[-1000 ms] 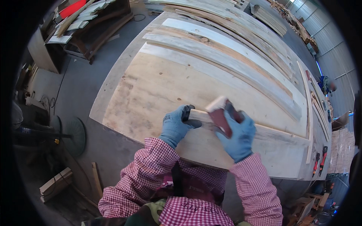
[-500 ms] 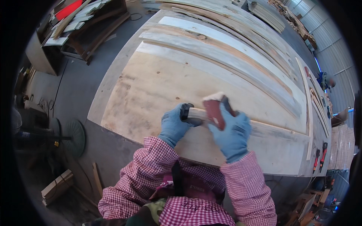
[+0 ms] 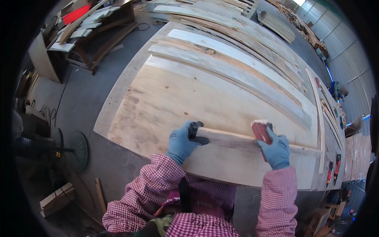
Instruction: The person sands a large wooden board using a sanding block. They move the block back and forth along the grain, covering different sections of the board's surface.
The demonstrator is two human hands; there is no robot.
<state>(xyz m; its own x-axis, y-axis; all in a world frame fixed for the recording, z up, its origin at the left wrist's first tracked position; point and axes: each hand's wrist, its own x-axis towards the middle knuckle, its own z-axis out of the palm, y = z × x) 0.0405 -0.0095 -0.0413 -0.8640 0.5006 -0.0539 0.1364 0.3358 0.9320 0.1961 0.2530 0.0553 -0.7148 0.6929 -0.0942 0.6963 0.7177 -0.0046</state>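
A narrow wooden board [image 3: 233, 140] stands on edge across the near part of a plywood-topped worktable [image 3: 158, 94]. My left hand [image 3: 181, 142], in a blue glove with dark fingertips, is closed round the board's left end. Farther right along the same board, my right hand [image 3: 277, 151], gloved alike, grips a reddish-brown sanding pad [image 3: 260, 132] with a pale, fuzzy upper edge. The pad wraps over the board's top edge and hangs down its near face. My right fingers partly hide it.
Several long boards [image 3: 237, 75] lie side by side across the table's far half. Red-and-black hand tools [image 3: 336, 168] rest by the right edge. A bench with stacked slats [image 3: 85, 29] stands far left, near a green round disc [image 3: 77, 150]. Another person [image 3: 337, 91] is far right.
My right hand has slid the sanding pad rightward along the board, away from my left hand. My left hand keeps its hold on the board's end.
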